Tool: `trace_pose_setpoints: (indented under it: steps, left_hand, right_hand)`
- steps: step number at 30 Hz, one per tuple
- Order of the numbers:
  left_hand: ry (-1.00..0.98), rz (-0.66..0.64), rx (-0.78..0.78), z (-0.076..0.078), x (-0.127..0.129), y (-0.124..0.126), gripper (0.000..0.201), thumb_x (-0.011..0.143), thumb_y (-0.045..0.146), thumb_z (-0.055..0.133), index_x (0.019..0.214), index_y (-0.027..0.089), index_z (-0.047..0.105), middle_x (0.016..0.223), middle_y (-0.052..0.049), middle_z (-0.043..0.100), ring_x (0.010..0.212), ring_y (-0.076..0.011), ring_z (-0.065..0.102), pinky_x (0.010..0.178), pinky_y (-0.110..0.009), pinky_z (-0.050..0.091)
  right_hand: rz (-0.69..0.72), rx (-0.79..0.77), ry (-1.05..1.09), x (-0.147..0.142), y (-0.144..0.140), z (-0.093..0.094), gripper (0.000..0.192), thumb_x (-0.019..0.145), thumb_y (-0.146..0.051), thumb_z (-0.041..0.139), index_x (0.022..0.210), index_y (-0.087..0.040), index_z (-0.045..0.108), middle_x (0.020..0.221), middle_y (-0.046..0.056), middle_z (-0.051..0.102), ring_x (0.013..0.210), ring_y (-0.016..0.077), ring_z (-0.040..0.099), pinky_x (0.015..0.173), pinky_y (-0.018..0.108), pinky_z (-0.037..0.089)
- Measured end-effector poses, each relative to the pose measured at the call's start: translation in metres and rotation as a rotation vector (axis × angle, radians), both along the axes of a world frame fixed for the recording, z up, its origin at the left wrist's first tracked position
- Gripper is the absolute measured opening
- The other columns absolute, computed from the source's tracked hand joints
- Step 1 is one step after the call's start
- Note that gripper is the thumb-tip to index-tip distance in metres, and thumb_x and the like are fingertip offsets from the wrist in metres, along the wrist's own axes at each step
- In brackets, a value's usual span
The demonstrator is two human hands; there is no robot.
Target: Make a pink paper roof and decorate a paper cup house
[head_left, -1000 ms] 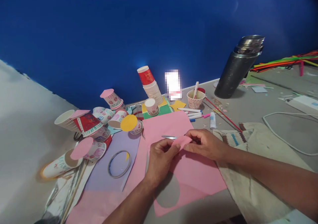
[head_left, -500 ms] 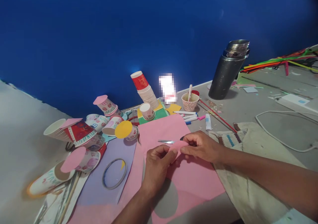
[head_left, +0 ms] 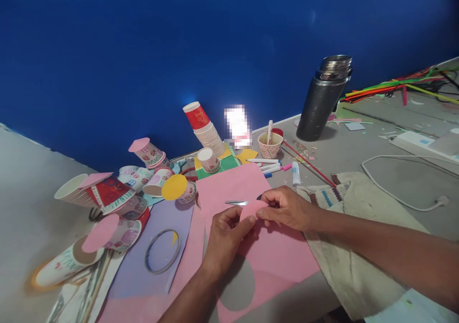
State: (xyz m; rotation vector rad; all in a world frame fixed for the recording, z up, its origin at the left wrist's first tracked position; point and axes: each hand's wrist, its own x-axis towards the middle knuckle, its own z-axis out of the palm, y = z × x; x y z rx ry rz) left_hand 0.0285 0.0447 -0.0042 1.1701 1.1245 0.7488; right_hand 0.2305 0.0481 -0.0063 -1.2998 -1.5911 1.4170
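My left hand (head_left: 224, 237) and my right hand (head_left: 287, 208) meet over a large pink paper sheet (head_left: 279, 261). Both pinch a small rounded pink paper piece (head_left: 250, 209) between thumb and fingers, left hand at its lower left edge, right hand at its right edge. A thin metal scissor blade (head_left: 236, 202) pokes out to the left just behind the piece. Whether my right hand holds it, I cannot tell. The pink sheet has a round hole (head_left: 236, 289) cut near its front edge.
Several paper cups (head_left: 107, 194) with pink and yellow paper lids lie at the left, a cup stack (head_left: 204, 129) behind. A ring (head_left: 163, 251) sits on lilac paper. Markers (head_left: 272, 166), a glue stick (head_left: 295, 174), a steel flask (head_left: 322, 98), cloth (head_left: 355, 246) and a white cable (head_left: 401, 170) are right.
My view drifted a little, so everything slid left in the picture. Both hands keep their pinch on the pink piece, which has turned slightly between the fingers.
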Motion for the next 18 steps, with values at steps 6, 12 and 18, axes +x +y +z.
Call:
trace_pose_setpoints:
  steps: [6, 12, 18]
  left_hand:
    - [0.010, 0.059, 0.024, -0.0043, -0.0013, 0.0025, 0.030, 0.070, 0.038, 0.089, 0.087, 0.015, 0.081, 0.070, -0.002, 0.070, 0.061, -0.0109, 0.055, 0.058, -0.023, 0.042]
    - [-0.062, 0.109, 0.019, -0.0031, 0.0031, 0.0022, 0.031, 0.066, 0.033, 0.092, 0.085, 0.016, 0.076, 0.074, 0.000, 0.071, 0.064, -0.0112, 0.058, 0.063, -0.024, 0.048]
    - [-0.006, 0.090, 0.022, -0.0040, 0.0062, 0.0004, 0.028, 0.067, 0.033, 0.087, 0.086, 0.016, 0.074, 0.069, 0.001, 0.069, 0.060, -0.0113, 0.056, 0.059, -0.024, 0.043]
  right_hand:
    - [-0.006, -0.013, 0.024, -0.0003, 0.0000, -0.0014, 0.026, 0.082, -0.041, 0.068, 0.066, -0.022, 0.057, 0.064, 0.002, 0.072, 0.056, 0.0147, 0.064, 0.052, 0.025, 0.041]
    - [0.016, -0.011, 0.015, -0.0004, 0.0003, -0.0018, 0.027, 0.082, -0.040, 0.066, 0.065, -0.022, 0.055, 0.064, 0.002, 0.070, 0.057, 0.0142, 0.061, 0.053, 0.026, 0.040]
    - [-0.014, 0.089, 0.013, -0.0018, 0.0001, -0.0083, 0.014, 0.075, -0.030, 0.068, 0.085, -0.020, 0.065, 0.075, -0.002, 0.062, 0.069, 0.0148, 0.054, 0.059, 0.026, 0.039]
